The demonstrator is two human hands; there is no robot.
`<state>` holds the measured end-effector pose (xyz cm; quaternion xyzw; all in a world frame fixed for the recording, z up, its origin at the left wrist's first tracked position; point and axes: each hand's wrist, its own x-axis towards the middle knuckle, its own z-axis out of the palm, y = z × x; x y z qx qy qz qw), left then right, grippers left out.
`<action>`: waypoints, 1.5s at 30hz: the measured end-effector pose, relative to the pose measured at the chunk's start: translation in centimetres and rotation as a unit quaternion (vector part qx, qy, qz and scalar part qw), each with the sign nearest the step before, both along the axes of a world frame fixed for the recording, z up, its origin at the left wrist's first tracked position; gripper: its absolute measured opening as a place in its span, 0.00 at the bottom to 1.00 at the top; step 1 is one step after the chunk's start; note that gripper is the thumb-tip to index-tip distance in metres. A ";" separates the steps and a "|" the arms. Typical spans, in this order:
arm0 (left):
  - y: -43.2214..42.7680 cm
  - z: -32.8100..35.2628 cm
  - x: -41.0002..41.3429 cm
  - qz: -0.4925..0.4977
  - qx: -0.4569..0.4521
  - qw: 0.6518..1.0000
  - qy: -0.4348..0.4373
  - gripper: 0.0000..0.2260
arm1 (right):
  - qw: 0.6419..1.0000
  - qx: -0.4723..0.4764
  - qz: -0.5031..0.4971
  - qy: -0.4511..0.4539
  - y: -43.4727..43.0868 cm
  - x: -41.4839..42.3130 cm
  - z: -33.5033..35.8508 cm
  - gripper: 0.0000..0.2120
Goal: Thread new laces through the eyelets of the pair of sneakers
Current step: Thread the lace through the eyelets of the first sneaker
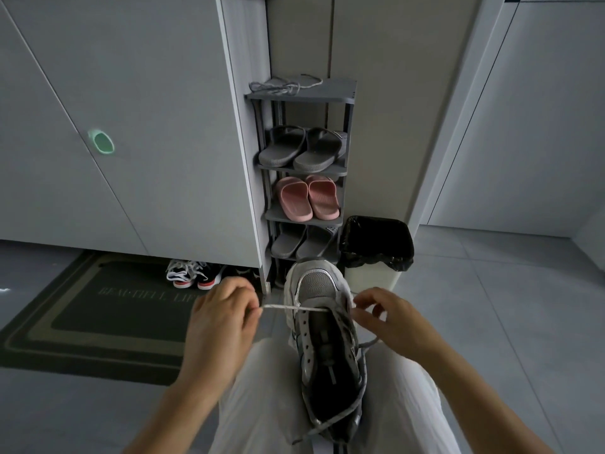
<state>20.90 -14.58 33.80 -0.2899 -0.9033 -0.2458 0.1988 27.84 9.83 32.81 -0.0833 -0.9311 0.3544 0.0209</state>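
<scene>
While the sneaker (pixel 322 326) lies on our lap (pixel 262 404), toe pointing away, our left hand (pixel 226 319) and right hand (pixel 388 319) each curl and pinch the lace (pixel 288 308) that crosses its front eyelets (pixel 304 323), one hand at either side.

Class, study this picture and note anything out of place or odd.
A loose grey lace lies bundled on the shoe rack's top shelf, while lower shelves hold slippers. Nothing else stands out.

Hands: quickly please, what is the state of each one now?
Left hand: pinches the lace beside the sneaker.
Right hand: pinches the same lace on the sneaker's other side.
</scene>
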 end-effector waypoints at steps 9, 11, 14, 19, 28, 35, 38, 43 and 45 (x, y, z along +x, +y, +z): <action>5.7 2.1 0.0 -0.089 0.154 0.979 -0.099 0.04 | 0.964 -0.163 0.035 0.206 -4.1 -2.3 1.6 0.07; 5.7 0.9 0.0 -0.090 0.223 0.950 -0.200 0.08 | 0.963 -0.185 0.017 0.194 -3.8 -2.1 1.3 0.13; 5.9 -1.7 1.4 -0.058 0.188 0.930 -0.311 0.23 | 0.979 -0.131 -0.007 0.154 -3.3 -1.7 0.7 0.16; 6.9 -3.1 2.5 -0.001 0.132 0.961 -0.243 0.18 | 0.993 0.045 -0.036 0.099 -3.3 -1.2 -0.3 0.03; 5.7 -3.6 1.7 -0.051 0.238 0.922 -0.301 0.18 | 0.968 0.127 -0.090 0.196 -5.2 -2.2 -2.8 0.04; 5.4 -4.1 1.7 -0.038 0.277 0.900 -0.333 0.19 | 0.967 0.020 -0.107 0.232 -6.3 -2.6 -4.0 0.02; 5.5 -4.1 2.1 -0.032 0.292 0.894 -0.339 0.19 | 0.958 -0.118 -0.139 0.222 -6.7 -2.2 -4.4 0.09; 5.8 -4.1 2.5 -0.008 0.332 0.870 -0.365 0.19 | 0.954 -0.215 -0.126 0.165 -6.8 -2.2 -4.1 0.14; 5.8 -4.0 2.7 -0.011 0.363 0.843 -0.397 0.18 | 0.963 -0.183 -0.104 0.170 -6.6 -2.4 -4.1 0.13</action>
